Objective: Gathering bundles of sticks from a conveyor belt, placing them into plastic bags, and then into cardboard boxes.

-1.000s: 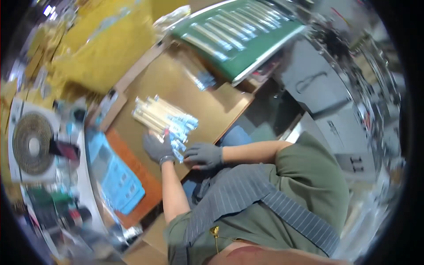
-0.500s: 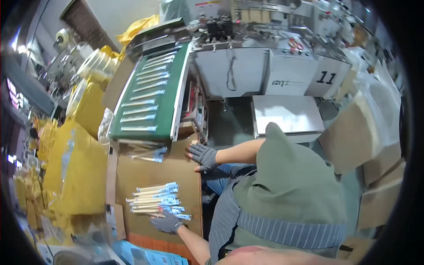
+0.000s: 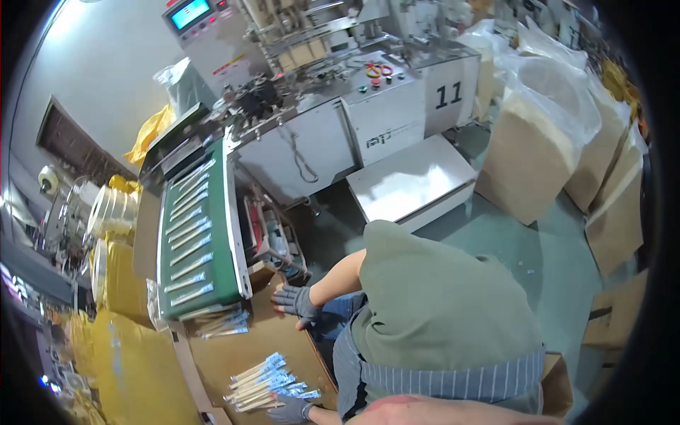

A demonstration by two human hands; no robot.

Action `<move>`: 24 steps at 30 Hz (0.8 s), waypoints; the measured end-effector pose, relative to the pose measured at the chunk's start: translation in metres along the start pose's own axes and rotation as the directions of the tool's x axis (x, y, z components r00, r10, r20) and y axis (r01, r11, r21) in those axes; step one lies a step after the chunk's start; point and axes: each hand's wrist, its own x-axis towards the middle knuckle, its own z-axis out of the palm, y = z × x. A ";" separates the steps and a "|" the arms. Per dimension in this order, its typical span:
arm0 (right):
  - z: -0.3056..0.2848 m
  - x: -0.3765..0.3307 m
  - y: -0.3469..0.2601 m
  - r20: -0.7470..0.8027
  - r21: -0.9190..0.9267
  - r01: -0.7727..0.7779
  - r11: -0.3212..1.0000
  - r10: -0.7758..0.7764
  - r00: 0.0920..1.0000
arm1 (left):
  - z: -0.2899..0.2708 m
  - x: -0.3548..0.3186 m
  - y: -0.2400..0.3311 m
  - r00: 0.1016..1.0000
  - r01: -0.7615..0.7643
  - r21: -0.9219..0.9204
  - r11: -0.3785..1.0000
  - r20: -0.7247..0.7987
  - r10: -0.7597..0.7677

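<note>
many packets point(image 3: 262, 384) lie in a loose pile on the table point(image 3: 301, 347); the left hand point(image 3: 290, 409) is at their near edge, its grip i cannot tell. light, even pressure should keep them aligned. the right hand point(image 3: 296, 302), fingers spread, nothing seen in it, is near the belt point(image 3: 224, 262).

We see a loose, muted olive-green top point(image 3: 439, 312) spreading toward four and five o'clock, softly creased, its short sleeve point(image 3: 381, 248) ending well above the wrist. Over it we make out a grey-blue apron with thin pale stripes, its broad band point(image 3: 453, 380) lying at five o'clock. Snug plain grey gloves cover the right hand point(image 3: 297, 302) at seven o'clock, where the fingertips seem uncovered, and the left hand point(image 3: 290, 410) near half past six. Blue trousers point(image 3: 338, 319) show at six.
</note>
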 end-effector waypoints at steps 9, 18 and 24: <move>-0.018 -0.023 0.010 0.025 0.002 -0.058 0.998 0.058 0.998 | -0.001 0.001 0.021 0.948 -0.199 -0.022 0.980 -0.256 0.187; -0.024 -0.025 -0.007 0.060 -0.043 -0.086 0.995 0.088 0.994 | -0.024 0.005 0.027 0.999 0.025 -0.056 0.998 0.048 -0.022; -0.022 -0.027 -0.002 0.033 -0.063 -0.061 0.996 0.063 0.997 | 0.001 -0.007 0.017 0.999 0.050 -0.019 0.999 -0.005 -0.050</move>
